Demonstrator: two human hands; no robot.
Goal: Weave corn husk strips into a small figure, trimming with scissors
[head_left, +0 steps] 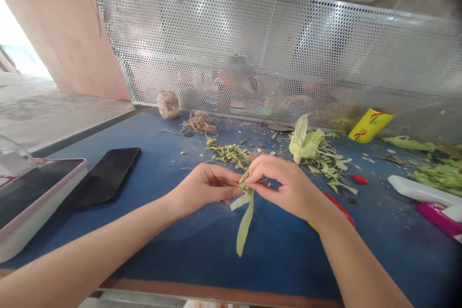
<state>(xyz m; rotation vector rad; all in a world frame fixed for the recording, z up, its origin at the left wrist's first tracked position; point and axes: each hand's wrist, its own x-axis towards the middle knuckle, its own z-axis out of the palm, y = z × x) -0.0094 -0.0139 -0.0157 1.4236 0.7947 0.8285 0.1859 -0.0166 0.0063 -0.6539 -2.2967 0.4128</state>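
Over the blue table (274, 255), my left hand (207, 185) and my right hand (285, 183) meet at a small woven piece of pale green husk strips (245, 184). Both hands pinch it with closed fingers. A loose strip (244, 224) hangs down from it toward the table. Behind the hands lies a little pile of folded green strips (229, 152) and a bundle of corn husk (305, 142) with scraps around it.
A black phone (104, 175) and a white scale (34, 197) sit at the left. A twine ball (168, 104) and loose fibre (198, 124) lie by the perforated metal screen (274, 53). A yellow roll (370, 125), red items and more husks are at the right.
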